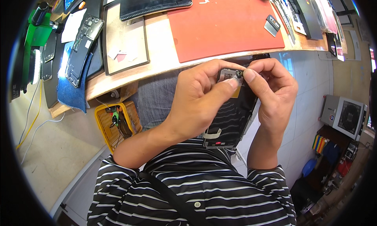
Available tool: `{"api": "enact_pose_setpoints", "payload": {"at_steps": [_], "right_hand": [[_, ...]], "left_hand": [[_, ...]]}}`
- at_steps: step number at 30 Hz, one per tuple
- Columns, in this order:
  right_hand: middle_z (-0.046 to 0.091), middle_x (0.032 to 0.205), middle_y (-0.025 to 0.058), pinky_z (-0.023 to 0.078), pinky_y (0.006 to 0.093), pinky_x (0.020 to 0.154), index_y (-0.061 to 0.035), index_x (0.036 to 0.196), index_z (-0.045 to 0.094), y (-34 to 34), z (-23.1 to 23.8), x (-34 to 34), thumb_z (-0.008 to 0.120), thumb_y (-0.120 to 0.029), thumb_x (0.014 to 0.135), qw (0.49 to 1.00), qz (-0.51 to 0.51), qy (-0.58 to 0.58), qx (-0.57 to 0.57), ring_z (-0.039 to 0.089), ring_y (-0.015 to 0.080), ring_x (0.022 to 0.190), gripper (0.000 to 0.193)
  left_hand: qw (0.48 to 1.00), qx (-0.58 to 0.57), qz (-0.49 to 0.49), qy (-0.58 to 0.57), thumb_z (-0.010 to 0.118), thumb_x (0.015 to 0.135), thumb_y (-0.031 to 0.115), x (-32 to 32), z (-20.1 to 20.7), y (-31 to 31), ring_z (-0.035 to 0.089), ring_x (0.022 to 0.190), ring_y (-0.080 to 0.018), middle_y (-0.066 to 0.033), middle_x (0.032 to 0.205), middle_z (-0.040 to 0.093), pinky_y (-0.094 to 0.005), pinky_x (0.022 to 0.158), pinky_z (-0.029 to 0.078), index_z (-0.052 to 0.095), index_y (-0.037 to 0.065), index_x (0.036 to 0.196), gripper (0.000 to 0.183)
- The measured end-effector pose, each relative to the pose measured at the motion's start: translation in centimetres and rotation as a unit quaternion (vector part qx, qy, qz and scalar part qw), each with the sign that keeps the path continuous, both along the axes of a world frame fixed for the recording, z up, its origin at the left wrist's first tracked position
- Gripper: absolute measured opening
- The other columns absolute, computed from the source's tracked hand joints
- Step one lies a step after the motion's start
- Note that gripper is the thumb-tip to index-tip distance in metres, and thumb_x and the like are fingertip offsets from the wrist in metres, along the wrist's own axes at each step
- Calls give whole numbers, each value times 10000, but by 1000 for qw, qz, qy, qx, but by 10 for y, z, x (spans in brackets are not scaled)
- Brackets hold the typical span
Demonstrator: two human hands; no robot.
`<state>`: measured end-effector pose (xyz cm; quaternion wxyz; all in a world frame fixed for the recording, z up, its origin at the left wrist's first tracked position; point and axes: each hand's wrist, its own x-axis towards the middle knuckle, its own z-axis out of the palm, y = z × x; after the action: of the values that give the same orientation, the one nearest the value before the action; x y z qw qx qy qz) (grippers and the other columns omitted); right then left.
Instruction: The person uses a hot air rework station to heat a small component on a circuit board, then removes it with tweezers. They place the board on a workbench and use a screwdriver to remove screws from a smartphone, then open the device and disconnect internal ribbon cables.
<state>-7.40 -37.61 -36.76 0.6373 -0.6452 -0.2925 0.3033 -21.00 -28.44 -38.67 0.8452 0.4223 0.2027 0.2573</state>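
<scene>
In front of my body, below the table edge, I hold a phone screen panel (231, 116). Its glossy dark face mirrors my striped shirt; a pale flex cable (212, 134) and a small red spot show at its lower end. My left hand (196, 100) is closed around the panel's upper left side, the thumb lying near a label and a yellow patch at the top. My right hand (271, 86) pinches at the top right corner, thumb against forefinger. What lies between those fingertips is too small to make out.
An orange-red mat (224, 29) covers the table, with a small scraper blade (272, 25) on it. A wooden tray (125, 41), a black case (155, 4) and an opened phone (84, 49) lie leftward. Below are a yellow basket (104, 125) and, far right, a fan unit (343, 116).
</scene>
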Motion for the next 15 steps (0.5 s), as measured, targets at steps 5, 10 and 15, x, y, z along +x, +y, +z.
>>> {"api": "enact_pose_setpoints", "payload": {"at_steps": [5, 10, 15], "right_hand": [[679, 872, 18, 438, 194, 689, 42, 967, 703, 0, 1, -2, 780, 6, 905, 1000, -7, -2, -5, 583, 61, 806, 105], [696, 929, 40, 463, 187, 699, 51, 1010, 698, 1, 2, -5, 775, 12, 909, 1000, -4, 6, 20, 609, 72, 860, 133], [699, 1035, 71, 500, 200, 749, 57, 1084, 681, -1, 3, -4, 766, 34, 899, 999, 11, 26, 43, 626, 94, 950, 205]], "left_hand": [[1000, 12, 2, 8, 578, 1043, 20, 1, -1, 1, 544, 810, -25, 2, 908, 647, -194, 692, 446, 662, -72, 1194, 196], [999, 45, 18, 23, 585, 1046, 44, 3, 0, 1, 592, 876, -64, -42, 964, 672, -231, 776, 486, 660, -74, 1201, 209], [996, 71, 21, 57, 599, 1047, 62, 2, 1, 4, 703, 1039, -145, -146, 1126, 733, -288, 934, 568, 650, -101, 1215, 240]]}}
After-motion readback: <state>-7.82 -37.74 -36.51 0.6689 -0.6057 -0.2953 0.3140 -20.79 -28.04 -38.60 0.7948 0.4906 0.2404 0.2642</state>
